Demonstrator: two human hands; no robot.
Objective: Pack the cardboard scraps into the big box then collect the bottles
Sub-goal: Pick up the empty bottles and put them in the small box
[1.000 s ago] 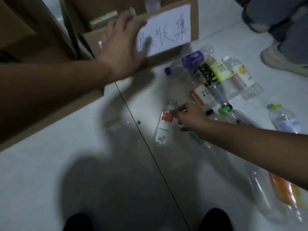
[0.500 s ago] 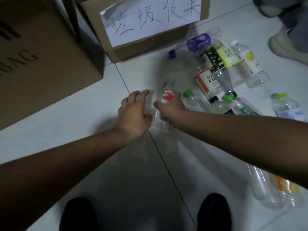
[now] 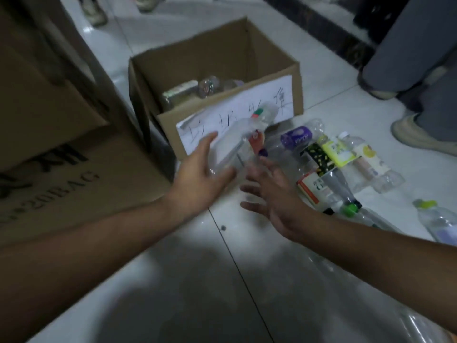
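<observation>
Bottle-collecting stage is judged to be in hand; no cardboard scraps are made out. A clear bottle (image 3: 230, 147) with a red label is seen tilted, neck up and away, in front of the paper label (image 3: 197, 129) taped on the small open box (image 3: 210, 60). It is heavily blurred, so a toss or lift toward that box is inferred, not confirmed. The box is placed open-topped just beside the loose bottles (image 3: 338, 151), presumably so each can be dropped in with a short reach; a few bottles are already visible inside.

The left hand (image 3: 200, 179) is held spread, palm turned inward, fingers straight, at the bottle's lower end. Contact is likely but cannot be told for sure through the blur; nothing is curled round it. The right hand (image 3: 272, 194) is also held wide, fingers fanned and relaxed, just below and right of the bottle; nothing is gripped. Both hands are read as released or cupping.

The big box (image 3: 74, 169) is stood at left, touching or just beside the small one. A green-capped bottle (image 3: 350, 209) is left on the floor (image 3: 173, 280) near the right wrist.
</observation>
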